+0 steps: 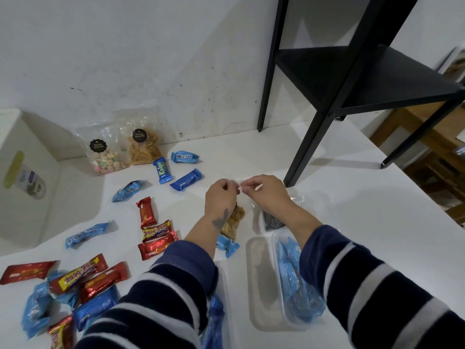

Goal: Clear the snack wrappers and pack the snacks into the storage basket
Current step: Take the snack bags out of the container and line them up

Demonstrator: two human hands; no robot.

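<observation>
My left hand [221, 197] and my right hand [266, 191] meet above the white table, both pinching the top of a clear snack bag [235, 220] with golden-brown snack pieces that hangs below them. A clear plastic container [261, 285] stands under my right forearm with several light blue wrappers [294, 273] along its right side. A second clear container edge [224, 298] shows under my left sleeve. Red and blue wrapped bars [83, 278] lie scattered at the left. A small blue packet [227, 245] lies beneath the bag.
Two clear bags of snacks [120, 152] lean on the wall at the back. A white bin [22, 177] stands at the far left. A black metal shelf frame [327, 102] rises at the right, one leg close to my right hand. A crumpled clear wrapper [302, 200] lies nearby.
</observation>
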